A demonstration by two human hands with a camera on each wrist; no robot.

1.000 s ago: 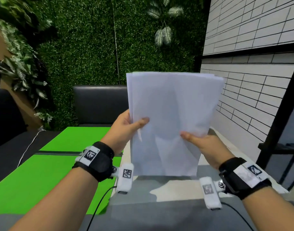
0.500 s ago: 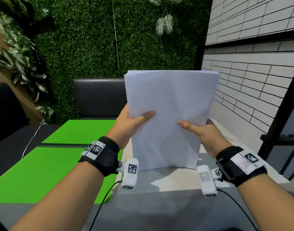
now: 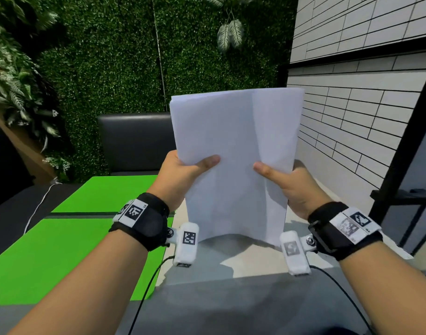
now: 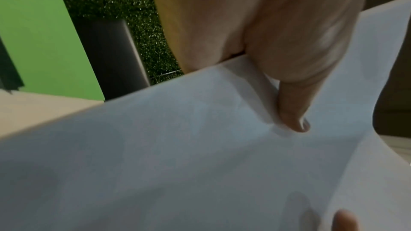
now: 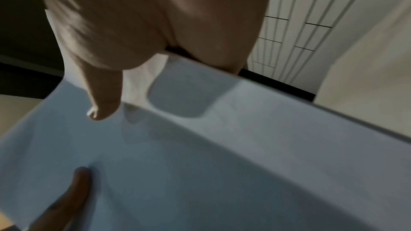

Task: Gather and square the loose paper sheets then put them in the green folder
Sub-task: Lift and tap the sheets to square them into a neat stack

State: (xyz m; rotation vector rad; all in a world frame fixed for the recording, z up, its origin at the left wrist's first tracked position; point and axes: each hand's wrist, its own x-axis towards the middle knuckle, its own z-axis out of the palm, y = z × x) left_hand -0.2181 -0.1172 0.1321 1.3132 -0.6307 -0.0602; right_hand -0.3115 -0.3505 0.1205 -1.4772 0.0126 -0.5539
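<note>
Sheets (image 3: 236,160) lowered | both hands pinch | wrist views: thumbs only

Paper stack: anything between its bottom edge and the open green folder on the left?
Only bare tabletop, per head view. The paper stack, gripped by left hand and right hand, stands beside the green folder.
</note>
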